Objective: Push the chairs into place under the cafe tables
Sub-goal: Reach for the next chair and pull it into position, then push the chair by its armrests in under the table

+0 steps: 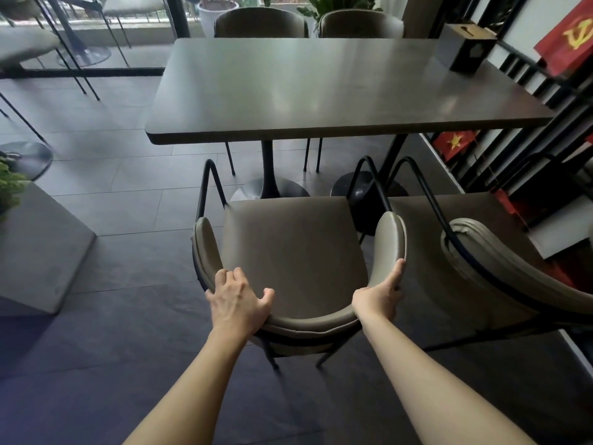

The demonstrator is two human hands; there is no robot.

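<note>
- Both bare forearms reach forward from the bottom edge toward a chair point(293, 248) with a grey-brown padded seat and a curved padded backrest.
- Left hand point(237, 300) lies over the top of the backrest at its left bend, fingers curled over the outer side and thumb on the inner side, closed around the padding.
- Right hand point(380, 297) grips the backrest at its right bend, palm against the pad, forefinger stretched up along the right arm of the rest.
- That chair stands on the dark tiled floor point(122, 200), facing the worktop point(321, 88); its seat front is short of the worktop's near edge and not beneath it.
- Just right of it a second chair point(481, 252) of the same kind sits close beside, also outside the worktop's edge.
- Two far chairs point(260, 24) are drawn up against the opposite side.
- On the worktop's far right corner stands a dark box point(465, 48).
- Two round pedestal bases show under the worktop.
- At left are a grey block point(41, 248) and a green plant point(9, 187).
</note>
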